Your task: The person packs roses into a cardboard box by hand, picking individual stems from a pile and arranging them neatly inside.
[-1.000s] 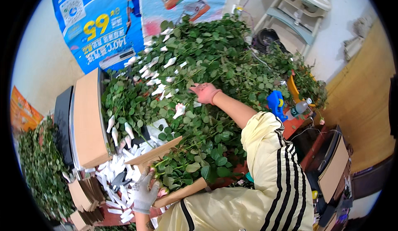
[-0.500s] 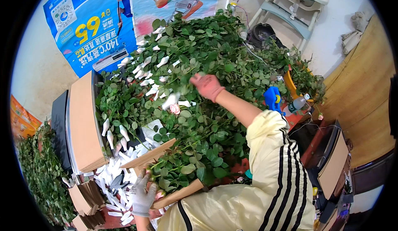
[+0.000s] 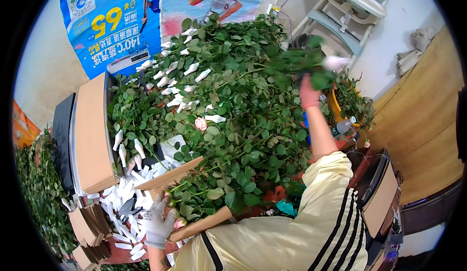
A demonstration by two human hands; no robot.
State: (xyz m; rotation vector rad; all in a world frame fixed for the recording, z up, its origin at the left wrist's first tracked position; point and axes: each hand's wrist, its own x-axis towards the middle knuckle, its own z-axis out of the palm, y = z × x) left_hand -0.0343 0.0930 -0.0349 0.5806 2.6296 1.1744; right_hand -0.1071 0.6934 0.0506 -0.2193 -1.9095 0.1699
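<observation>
Gloved in pink, my right hand (image 3: 309, 93) is closed round a leafy rose stem (image 3: 318, 74) above the far right of the leaf pile. A white-sleeved bud at the rose's right end is smeared by motion. My left hand (image 3: 158, 224), in a white glove, lies with fingers apart at the bud end of a rose bunch (image 3: 214, 188). Cardboard (image 3: 204, 224) wraps this bunch, and a pink bud (image 3: 180, 223) shows beside the left thumb. Beyond, a large pile of roses (image 3: 243, 81) spreads out, several buds in white sleeves. An unsleeved pink rose (image 3: 200, 124) lies among them.
Loose white sleeves (image 3: 127, 200) lie left of my left hand, near folded cardboard pieces (image 3: 87, 227). A tall cardboard stack (image 3: 91, 134) borders the pile. At right are a plastic bottle (image 3: 343, 126), a yellow container (image 3: 335, 106) and a pale high chair (image 3: 335, 30).
My right hand has swung right and away from mid-pile, carrying a sleeved rose. The left hand stays by the wrapped bunch. The whole view has shifted slightly.
</observation>
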